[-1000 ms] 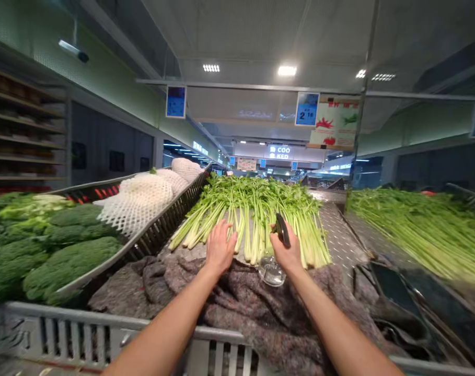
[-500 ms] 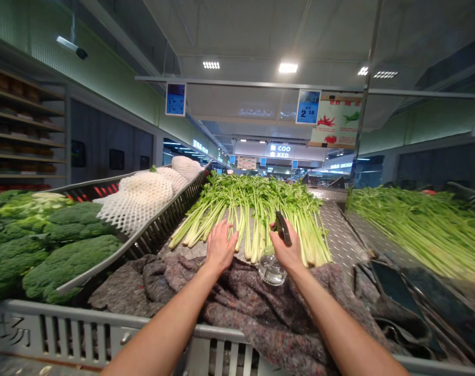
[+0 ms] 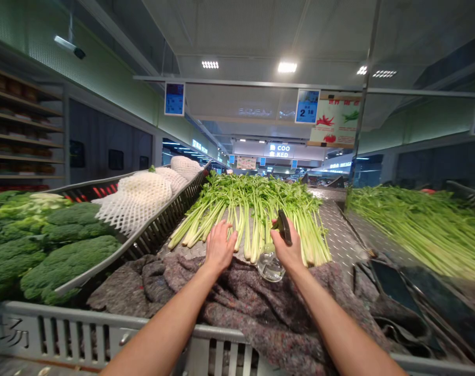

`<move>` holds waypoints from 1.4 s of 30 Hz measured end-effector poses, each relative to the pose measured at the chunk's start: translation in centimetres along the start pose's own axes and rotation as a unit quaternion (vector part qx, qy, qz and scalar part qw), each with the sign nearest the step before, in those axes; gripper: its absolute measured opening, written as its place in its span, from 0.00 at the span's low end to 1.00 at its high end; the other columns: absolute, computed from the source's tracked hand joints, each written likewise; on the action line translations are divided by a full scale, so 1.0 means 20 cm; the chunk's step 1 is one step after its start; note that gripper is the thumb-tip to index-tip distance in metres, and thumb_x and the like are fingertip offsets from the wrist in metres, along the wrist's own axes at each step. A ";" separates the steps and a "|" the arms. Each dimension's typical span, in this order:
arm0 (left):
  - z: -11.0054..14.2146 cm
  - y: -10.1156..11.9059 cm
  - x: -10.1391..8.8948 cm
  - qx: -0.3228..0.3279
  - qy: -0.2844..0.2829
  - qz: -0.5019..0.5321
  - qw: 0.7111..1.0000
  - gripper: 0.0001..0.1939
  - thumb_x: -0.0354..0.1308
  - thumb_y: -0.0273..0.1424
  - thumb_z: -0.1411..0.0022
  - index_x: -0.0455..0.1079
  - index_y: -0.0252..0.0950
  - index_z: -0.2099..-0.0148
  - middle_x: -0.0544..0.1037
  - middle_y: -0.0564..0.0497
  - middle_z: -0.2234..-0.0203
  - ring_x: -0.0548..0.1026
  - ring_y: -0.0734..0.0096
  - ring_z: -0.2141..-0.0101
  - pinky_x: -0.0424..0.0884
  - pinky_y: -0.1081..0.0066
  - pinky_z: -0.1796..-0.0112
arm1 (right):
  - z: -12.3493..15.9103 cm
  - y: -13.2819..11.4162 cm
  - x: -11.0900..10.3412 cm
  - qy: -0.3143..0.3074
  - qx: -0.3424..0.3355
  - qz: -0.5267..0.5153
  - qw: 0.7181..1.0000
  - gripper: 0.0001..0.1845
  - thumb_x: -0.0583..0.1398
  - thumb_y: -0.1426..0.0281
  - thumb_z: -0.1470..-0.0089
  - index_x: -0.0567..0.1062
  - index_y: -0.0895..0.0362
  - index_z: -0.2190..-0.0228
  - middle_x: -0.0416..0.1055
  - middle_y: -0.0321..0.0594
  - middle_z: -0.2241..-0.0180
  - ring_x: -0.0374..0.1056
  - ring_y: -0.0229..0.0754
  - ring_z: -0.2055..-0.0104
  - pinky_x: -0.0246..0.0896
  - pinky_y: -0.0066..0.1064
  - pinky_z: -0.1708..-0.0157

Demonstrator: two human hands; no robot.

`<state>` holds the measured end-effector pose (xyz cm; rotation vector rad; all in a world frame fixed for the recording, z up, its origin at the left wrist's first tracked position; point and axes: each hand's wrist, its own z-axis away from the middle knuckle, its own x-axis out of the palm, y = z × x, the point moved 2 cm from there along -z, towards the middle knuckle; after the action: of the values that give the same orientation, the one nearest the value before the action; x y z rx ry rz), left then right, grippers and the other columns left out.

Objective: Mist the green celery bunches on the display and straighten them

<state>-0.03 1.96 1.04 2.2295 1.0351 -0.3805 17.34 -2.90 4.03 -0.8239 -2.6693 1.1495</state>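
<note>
A clear spray bottle (image 3: 269, 265) with a black trigger head is gripped in my right hand (image 3: 290, 251), its round base hanging low to the left of the wrist. Green celery (image 3: 253, 198) lies spread out beyond both hands, leaves at the far side and pale stalk ends toward me. My left hand (image 3: 220, 245) is palm down with its fingers stretched out near the stalk ends, holding nothing. Whether its fingertips touch the celery I cannot tell. Under my forearms lies a crumpled grey-brown felt blanket (image 3: 245, 300).
Broccoli (image 3: 70, 256) fills the left side, beside a black crate (image 3: 174, 206) with pale produce in white foam nets (image 3: 143, 190). A grey plastic crate rim (image 3: 76, 313) runs along the front. On the right, a mirrored panel (image 3: 417, 224) reflects the celery.
The spray bottle has tilted slightly, its base rising a little toward the celery. My left hand has stayed nearly still.
</note>
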 end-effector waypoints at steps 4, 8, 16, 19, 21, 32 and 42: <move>0.00 0.00 0.00 0.001 0.000 -0.001 1.000 0.18 0.41 0.37 0.42 0.62 0.35 0.54 0.62 0.44 0.49 0.58 0.61 0.48 0.54 0.57 0.49 | 0.00 0.00 0.03 -0.041 -0.025 -0.020 0.999 0.15 0.53 0.69 0.58 0.68 0.58 0.65 0.66 0.35 0.71 0.58 0.34 0.76 0.54 0.26 0.74; 0.00 0.01 0.00 -0.002 -0.002 0.001 1.000 0.18 0.40 0.37 0.41 0.62 0.35 0.54 0.62 0.44 0.49 0.57 0.61 0.48 0.54 0.58 0.49 | 0.01 -0.02 0.04 -0.063 -0.036 -0.023 0.997 0.10 0.53 0.70 0.58 0.68 0.58 0.69 0.65 0.34 0.74 0.59 0.34 0.75 0.54 0.26 0.73; 0.00 -0.01 -0.01 -0.013 0.000 0.009 1.000 0.18 0.40 0.37 0.42 0.62 0.35 0.55 0.62 0.44 0.49 0.58 0.60 0.48 0.53 0.57 0.49 | 0.01 -0.02 0.04 -0.055 -0.028 -0.004 0.998 0.10 0.53 0.70 0.59 0.68 0.57 0.70 0.65 0.33 0.76 0.58 0.34 0.77 0.53 0.26 0.76; 0.00 -0.03 -0.01 -0.024 0.014 0.017 0.999 0.17 0.41 0.37 0.42 0.62 0.36 0.55 0.63 0.45 0.50 0.59 0.59 0.49 0.54 0.56 0.50 | -0.01 0.00 0.04 -0.038 0.002 -0.005 0.999 0.12 0.53 0.69 0.60 0.68 0.58 0.69 0.65 0.34 0.76 0.58 0.35 0.78 0.52 0.26 0.78; -0.01 -0.05 -0.01 -0.031 0.025 0.022 0.999 0.17 0.40 0.37 0.42 0.63 0.36 0.55 0.63 0.44 0.50 0.59 0.58 0.49 0.55 0.55 0.51 | -0.03 -0.01 0.05 -0.030 0.010 -0.007 0.999 0.12 0.53 0.68 0.60 0.68 0.58 0.69 0.65 0.34 0.77 0.57 0.35 0.79 0.51 0.26 0.79; -0.02 -0.05 -0.01 -0.018 0.060 0.039 0.997 0.19 0.37 0.37 0.41 0.61 0.33 0.54 0.63 0.42 0.50 0.59 0.62 0.49 0.55 0.57 0.50 | -0.02 -0.06 0.15 0.002 -0.014 -0.014 1.000 0.11 0.52 0.69 0.58 0.67 0.57 0.69 0.63 0.33 0.77 0.58 0.35 0.78 0.52 0.26 0.77; -0.02 -0.04 -0.01 -0.014 0.044 0.038 0.998 0.19 0.37 0.37 0.41 0.62 0.34 0.55 0.63 0.43 0.50 0.59 0.61 0.48 0.54 0.57 0.49 | 0.02 -0.01 0.17 -0.026 -0.040 0.005 0.999 0.11 0.52 0.70 0.58 0.67 0.57 0.69 0.64 0.33 0.77 0.59 0.35 0.76 0.53 0.27 0.74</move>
<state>-0.71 2.48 1.02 2.2697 0.9914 -0.2342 14.20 -1.48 3.65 -0.8321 -2.7726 1.0867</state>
